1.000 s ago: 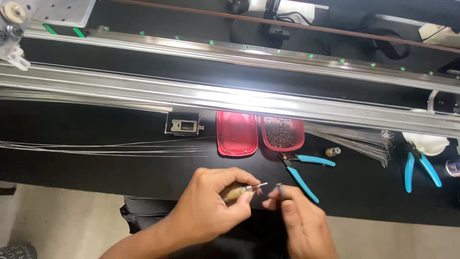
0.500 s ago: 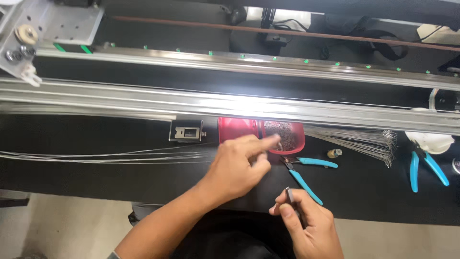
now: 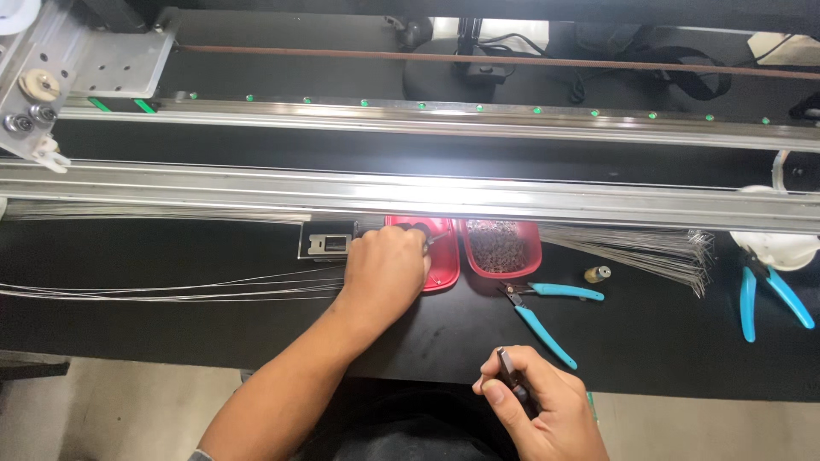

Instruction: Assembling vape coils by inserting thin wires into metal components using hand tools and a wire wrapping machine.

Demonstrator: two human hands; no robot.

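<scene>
Left hand (image 3: 386,266): moved from beside the right hand out to the left red tray (image 3: 442,271), grip curled over its rim, contents unseen. Right hand (image 3: 538,410): stays low, pinching a small dark tool (image 3: 511,380). Blue cutters (image 3: 547,309) lie idle on the table (image 3: 171,324).

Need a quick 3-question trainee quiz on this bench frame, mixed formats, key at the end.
1. True or false: the left hand reaches into the left red tray.
2. What does the right hand hold?
A. the blue-handled cutters
B. a thin dark tool
C. a bundle of wires
3. Fill in: the blue-handled cutters lie on the black bench just in front of the ____ red tray, the one filled with small parts.

Key
1. True; it covers the tray's left part.
2. B; the cutters lie untouched and the wire bundle lies right of the trays.
3. right
</scene>
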